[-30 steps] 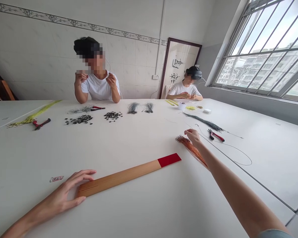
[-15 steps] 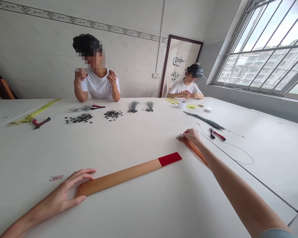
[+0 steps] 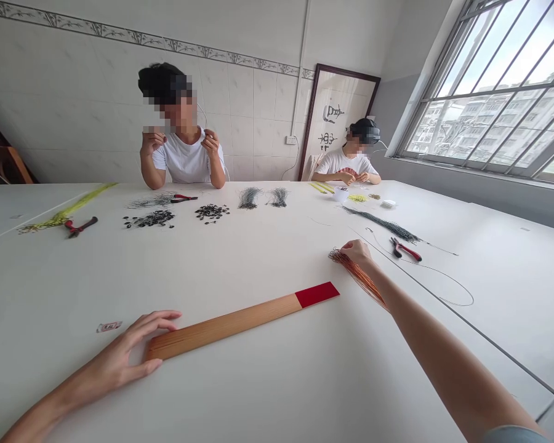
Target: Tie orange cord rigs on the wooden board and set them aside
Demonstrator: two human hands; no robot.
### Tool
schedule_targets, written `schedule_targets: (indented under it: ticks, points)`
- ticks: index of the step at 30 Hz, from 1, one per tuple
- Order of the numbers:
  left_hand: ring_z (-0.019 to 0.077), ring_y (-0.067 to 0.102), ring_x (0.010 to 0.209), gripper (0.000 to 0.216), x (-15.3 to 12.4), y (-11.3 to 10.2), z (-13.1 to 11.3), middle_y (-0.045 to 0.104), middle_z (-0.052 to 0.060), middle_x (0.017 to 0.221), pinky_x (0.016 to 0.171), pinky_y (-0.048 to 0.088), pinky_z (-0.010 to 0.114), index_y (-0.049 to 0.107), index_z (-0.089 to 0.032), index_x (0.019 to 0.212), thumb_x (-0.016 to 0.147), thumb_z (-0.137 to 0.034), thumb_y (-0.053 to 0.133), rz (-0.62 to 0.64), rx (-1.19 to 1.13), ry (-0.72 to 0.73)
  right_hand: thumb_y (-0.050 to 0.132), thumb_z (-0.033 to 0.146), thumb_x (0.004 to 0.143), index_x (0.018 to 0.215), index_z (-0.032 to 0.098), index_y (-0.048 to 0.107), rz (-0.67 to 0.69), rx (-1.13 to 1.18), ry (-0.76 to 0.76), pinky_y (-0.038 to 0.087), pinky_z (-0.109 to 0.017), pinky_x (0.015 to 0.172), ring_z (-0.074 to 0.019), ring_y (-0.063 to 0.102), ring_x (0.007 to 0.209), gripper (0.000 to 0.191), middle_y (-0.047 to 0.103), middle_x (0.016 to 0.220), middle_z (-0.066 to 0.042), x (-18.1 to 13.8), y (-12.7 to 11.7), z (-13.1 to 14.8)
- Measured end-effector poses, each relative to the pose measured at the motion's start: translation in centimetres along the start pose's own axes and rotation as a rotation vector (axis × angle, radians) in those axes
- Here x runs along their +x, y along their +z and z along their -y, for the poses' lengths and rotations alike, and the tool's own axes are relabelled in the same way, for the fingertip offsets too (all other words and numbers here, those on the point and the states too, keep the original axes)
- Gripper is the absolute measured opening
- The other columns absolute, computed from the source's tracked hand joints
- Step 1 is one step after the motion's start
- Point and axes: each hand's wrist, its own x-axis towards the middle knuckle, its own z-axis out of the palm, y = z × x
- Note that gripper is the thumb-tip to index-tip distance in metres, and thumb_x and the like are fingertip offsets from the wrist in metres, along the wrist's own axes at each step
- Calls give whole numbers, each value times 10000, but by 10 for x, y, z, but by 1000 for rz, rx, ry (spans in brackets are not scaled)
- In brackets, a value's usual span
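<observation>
On the white bench (image 3: 258,394), head view: left hand (image 3: 120,360) released, fingers spread against the wooden slat's (image 3: 240,320) near end. Right hand (image 3: 357,252) pinches the copper wire bundle's (image 3: 357,277) far end; the forearm hides its near end. Red-handled pliers (image 3: 404,249) and a black wire loop (image 3: 443,289) lie just beyond.

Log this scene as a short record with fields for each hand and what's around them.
left hand: open, resting against the near end of the wooden slat.
right hand: curled at the far end of the orange wire bundle; grip unclear.
nearby: red-handled pliers and a thin wire loop on the white table.
others: one person opposite, a second person farther right.
</observation>
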Motion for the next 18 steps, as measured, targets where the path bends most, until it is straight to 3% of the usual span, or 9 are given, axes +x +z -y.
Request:
schedule_targets:
  ticks: [9,18]
  points:
    - [236,390,1238,296,1,-2,-8,380,4,1368,976,403,344,511,-304,1109,817,-267,487,12,-69,-15,626,237,616,667,163,563,75,120,95,374,-273,503,-144,513,579,110,593,697,-60,-17,-16,11]
    - [241,401,1229,296,0,-3,-9,386,6,1363,971,405,347,508,-301,1110,816,-282,485,2,-62,-15,600,218,587,675,165,595,34,169,23,367,-271,496,-145,512,569,103,599,703,-59,-17,-18,1]
